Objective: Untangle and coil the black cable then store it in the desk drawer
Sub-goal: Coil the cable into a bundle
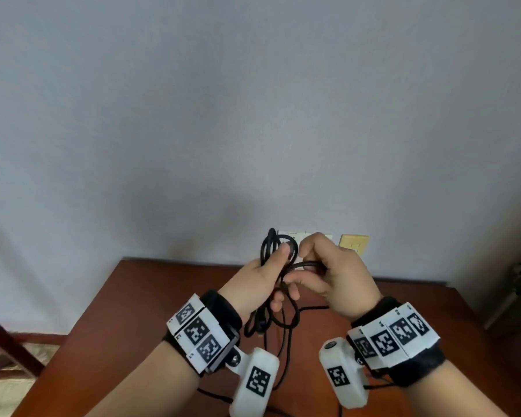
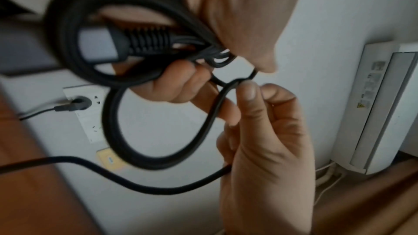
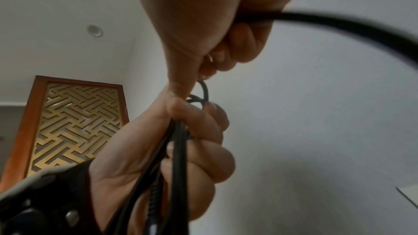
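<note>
Both hands are raised over the brown desk (image 1: 133, 326) with the black cable (image 1: 251, 323) between them. My left hand (image 1: 262, 281) grips a bundle of several loops, thumb on top. Loose loops hang below it and a strand trails onto the desk. The left wrist view shows the thick cable loop (image 2: 110, 131) and its ribbed plug (image 2: 106, 44) under the left hand (image 2: 237, 15). My right hand (image 1: 337, 275) pinches one strand just right of the bundle, which is also visible with the right hand (image 2: 267, 140) there. In the right wrist view the right hand (image 3: 199, 15) holds the cable (image 3: 339, 22) above the left hand (image 3: 203, 158). No drawer is in view.
A white wall socket (image 2: 88, 113) with another lead plugged in and a yellow wall plate (image 1: 354, 243) sit just behind the desk's far edge. A white air-conditioner unit (image 2: 373, 104) stands at the right. A wooden lattice panel (image 3: 74, 122) and dark wooden furniture (image 1: 9, 341) are to the left.
</note>
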